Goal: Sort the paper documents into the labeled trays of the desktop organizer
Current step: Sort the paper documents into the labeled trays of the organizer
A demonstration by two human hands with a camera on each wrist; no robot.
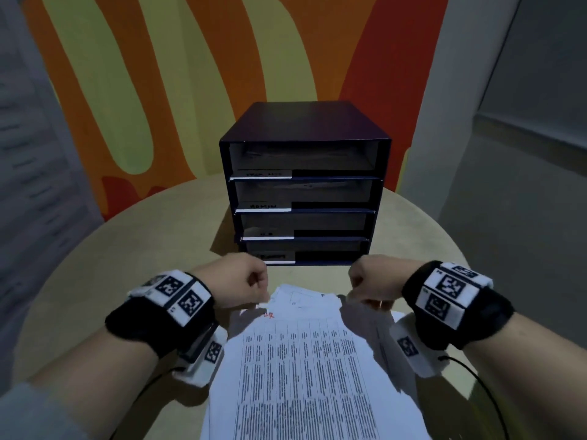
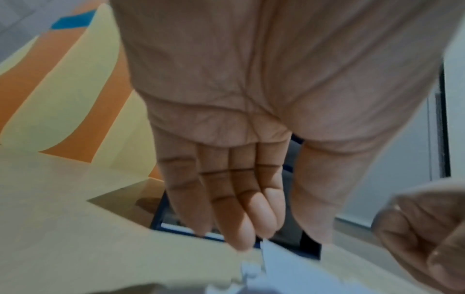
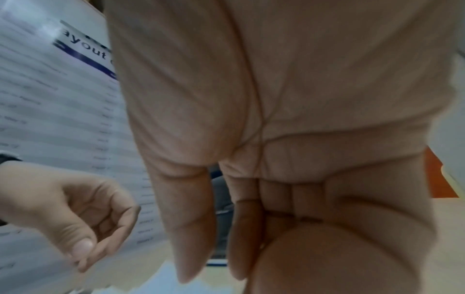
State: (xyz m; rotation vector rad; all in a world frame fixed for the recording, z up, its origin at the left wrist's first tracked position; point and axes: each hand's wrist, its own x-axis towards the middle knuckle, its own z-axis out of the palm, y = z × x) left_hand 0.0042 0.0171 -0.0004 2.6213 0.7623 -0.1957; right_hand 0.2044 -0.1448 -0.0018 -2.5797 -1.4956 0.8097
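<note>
From the head view, the paper documents (image 1: 305,369) lie in a loose, fanned pile on the near part of the round bench (image 1: 133,249), the top sheet a printed table with a red note at its far edge. The desktop organizer (image 1: 301,192), dark with four stacked trays and white label strips on their left fronts, stands just beyond the pile. The left hand (image 1: 238,281) and right hand (image 1: 371,281) sit at the far corners of the pile, knuckles up, wrists bent so the fingers point down at the sheets. The pile is uneven, so I judge that lifting one corner could drag several sheets along or slide them toward the near edge of the bench. The labels are too blurred to read from here, so a sheet could end up in the wrong tray.

In the left wrist view, the left hand (image 2: 251,119) has its fingers (image 2: 226,199) nearly straight and together, tips at a white paper corner (image 2: 289,266); it grips nothing I can see.

In the right wrist view, the right hand (image 3: 289,139) has thumb and forefinger pointing down while the other fingers curl into the palm; whether it pinches a sheet I cannot tell. A printed page (image 3: 62,111) stands raised behind it.
</note>
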